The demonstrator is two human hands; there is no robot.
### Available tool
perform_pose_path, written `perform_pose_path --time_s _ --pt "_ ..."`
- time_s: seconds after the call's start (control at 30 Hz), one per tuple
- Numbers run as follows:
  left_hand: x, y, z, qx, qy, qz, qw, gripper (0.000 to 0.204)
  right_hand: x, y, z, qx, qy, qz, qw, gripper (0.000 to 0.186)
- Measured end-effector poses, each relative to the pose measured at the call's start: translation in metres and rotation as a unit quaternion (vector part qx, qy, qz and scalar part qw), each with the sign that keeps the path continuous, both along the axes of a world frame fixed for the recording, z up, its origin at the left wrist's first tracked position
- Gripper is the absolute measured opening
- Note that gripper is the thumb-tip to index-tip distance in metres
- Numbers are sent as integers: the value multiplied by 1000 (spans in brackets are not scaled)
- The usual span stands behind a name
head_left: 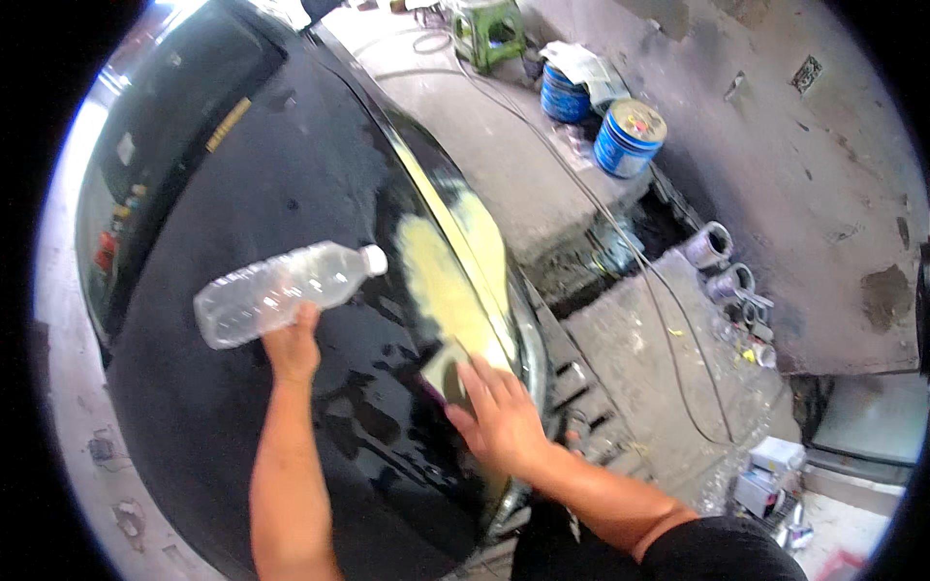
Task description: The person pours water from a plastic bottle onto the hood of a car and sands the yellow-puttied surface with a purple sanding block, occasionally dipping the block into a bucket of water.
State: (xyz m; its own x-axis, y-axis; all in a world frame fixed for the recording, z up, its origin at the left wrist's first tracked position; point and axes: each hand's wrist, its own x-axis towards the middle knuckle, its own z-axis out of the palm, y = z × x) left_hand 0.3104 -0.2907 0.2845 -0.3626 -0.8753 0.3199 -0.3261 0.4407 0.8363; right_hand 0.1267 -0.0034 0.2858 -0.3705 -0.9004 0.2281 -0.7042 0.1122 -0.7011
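Observation:
My left hand (292, 344) is closed round a clear plastic bottle (276, 290) with a white cap, tilted above the wet black car hood (223, 416). The cap end points right, toward a patch of pale yellow body filler (436, 276) near the hood's edge. Against the lower end of that patch, my right hand (499, 412) presses a piece of sandpaper (451, 380), its face grey and pale with a dark purple edge. My fingers hide part of it. More yellow filler covers the fender (480, 237) across the hood seam.
Blue paint buckets (630, 138) and a green stool (487, 34) stand on the concrete at the upper right. A thin hose (572, 174) trails across the floor. Cans (709, 246) line the wall, and white boxes (770, 470) sit lower right. Slatted grating (581, 387) runs beside the car.

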Motion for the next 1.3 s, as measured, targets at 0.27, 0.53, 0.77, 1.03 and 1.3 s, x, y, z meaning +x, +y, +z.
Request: perform_pose_path --time_s 0.27,0.53,0.77,1.03,1.3 --pt "-31 11 38 -87 -17 -17 996 74 -13 -47 26 1 112 -40 993 51" --pt "-16 18 26 -110 -60 25 992 68 10 -30 2 -5 115 -6 993 52" --pt "-34 24 46 -101 -47 -4 994 66 -38 -96 17 13 167 -40 985 46" --pt "-18 11 7 -20 -13 10 1000 72 4 -50 -1 -11 84 -5 996 47" --pt "-26 5 17 13 68 -34 997 62 -74 -155 25 15 120 -36 992 42"
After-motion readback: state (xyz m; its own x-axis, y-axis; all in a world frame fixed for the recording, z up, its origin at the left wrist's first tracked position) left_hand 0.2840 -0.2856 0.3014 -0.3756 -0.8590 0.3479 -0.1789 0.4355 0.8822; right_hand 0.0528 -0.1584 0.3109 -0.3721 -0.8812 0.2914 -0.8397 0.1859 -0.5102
